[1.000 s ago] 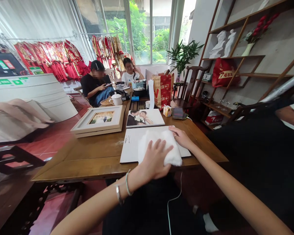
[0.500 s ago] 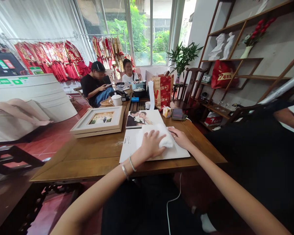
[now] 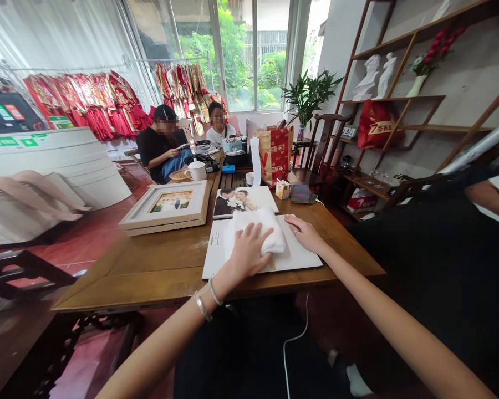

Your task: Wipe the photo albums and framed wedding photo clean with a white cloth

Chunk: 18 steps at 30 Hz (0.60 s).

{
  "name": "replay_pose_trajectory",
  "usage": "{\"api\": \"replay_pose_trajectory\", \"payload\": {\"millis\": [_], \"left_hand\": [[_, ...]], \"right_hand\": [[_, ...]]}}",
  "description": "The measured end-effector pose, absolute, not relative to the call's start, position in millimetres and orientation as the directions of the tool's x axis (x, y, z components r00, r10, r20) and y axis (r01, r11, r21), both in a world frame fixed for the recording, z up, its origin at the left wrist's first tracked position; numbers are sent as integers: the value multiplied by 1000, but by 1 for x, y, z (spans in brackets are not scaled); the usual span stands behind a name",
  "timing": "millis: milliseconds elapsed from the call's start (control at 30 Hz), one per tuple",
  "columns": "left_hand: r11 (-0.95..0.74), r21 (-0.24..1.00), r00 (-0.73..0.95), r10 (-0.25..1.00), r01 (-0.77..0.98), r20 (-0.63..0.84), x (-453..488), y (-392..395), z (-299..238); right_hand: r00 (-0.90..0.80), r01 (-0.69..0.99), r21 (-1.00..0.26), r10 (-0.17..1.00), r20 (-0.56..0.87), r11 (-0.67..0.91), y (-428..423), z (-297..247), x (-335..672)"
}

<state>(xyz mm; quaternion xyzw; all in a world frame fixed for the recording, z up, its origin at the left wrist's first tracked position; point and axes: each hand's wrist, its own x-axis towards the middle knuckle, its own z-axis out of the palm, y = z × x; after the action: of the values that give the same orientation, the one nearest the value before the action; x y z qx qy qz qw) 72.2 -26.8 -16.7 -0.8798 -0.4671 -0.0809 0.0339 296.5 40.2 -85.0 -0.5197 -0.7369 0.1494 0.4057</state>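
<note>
A folded white cloth (image 3: 268, 220) lies on a white panel (image 3: 215, 261) that has small dark print at its left side. My left hand (image 3: 248, 248) rests over the cloth, fingers spread across its top and thumb along its near side, gripping it against the panel. On the panel's right side lies my right hand (image 3: 308, 234), fingers stretched out, apart from the cloth. Behind the panel, a photo print (image 3: 246, 201) shows a couple. The panel's surface beneath the cloth is hidden.
A pale wooden picture frame (image 3: 166, 220) stands left on the wooden table (image 3: 149, 265). Farther back are a small box (image 3: 283, 189), a phone-like device (image 3: 303, 193), a white lidded cup (image 3: 197, 169) and a red paper bag (image 3: 276, 155). Two people sit at the far end.
My left hand has slid the cloth a little to the left and toward me across the panel. My right hand has stayed in place.
</note>
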Motion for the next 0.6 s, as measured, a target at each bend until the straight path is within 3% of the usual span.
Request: {"api": "replay_pose_trajectory", "payload": {"millis": [300,600], "left_hand": [[-616,49,607,785,786,121,68,-103,-15],[-618,-17,614,778,786,130,66,-44,-6]], "right_hand": [[-122,612,-667,884,451,425,42,-89,297],[-132,643,-640,884,449,421,43,-88,298]]}}
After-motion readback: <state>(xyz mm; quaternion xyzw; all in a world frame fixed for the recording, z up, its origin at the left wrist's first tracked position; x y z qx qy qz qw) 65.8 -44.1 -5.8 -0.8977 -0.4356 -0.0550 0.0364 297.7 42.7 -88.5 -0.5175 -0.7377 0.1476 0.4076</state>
